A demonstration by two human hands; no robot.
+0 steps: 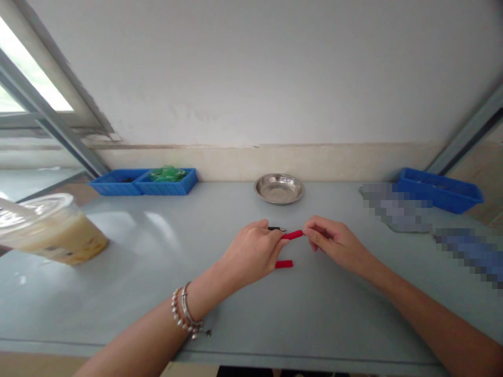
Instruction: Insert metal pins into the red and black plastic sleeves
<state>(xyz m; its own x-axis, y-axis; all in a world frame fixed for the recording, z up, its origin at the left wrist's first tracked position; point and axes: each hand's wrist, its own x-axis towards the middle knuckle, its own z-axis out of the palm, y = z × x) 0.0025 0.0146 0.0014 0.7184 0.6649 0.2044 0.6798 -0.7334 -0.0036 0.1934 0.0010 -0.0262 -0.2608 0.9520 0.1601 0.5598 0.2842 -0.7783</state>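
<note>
My left hand [253, 254] is closed in a pinch around a small metal clip [277, 229] whose tip pokes out past the fingers. My right hand [330, 240] is pinched on one end of a short red sleeve [293, 235], which spans the gap between both hands and meets the clip. A second red sleeve [283, 264] lies on the grey table [157, 272] just below my left fingers. A beaded bracelet and bangle sit on my left wrist.
A steel bowl [279, 188] stands at the back centre. Two blue trays [145, 182] are at the back left, one with green parts [167, 173]. Another blue tray [438, 189] is at the back right. A lidded cup with a milky drink [51, 229] stands at the left.
</note>
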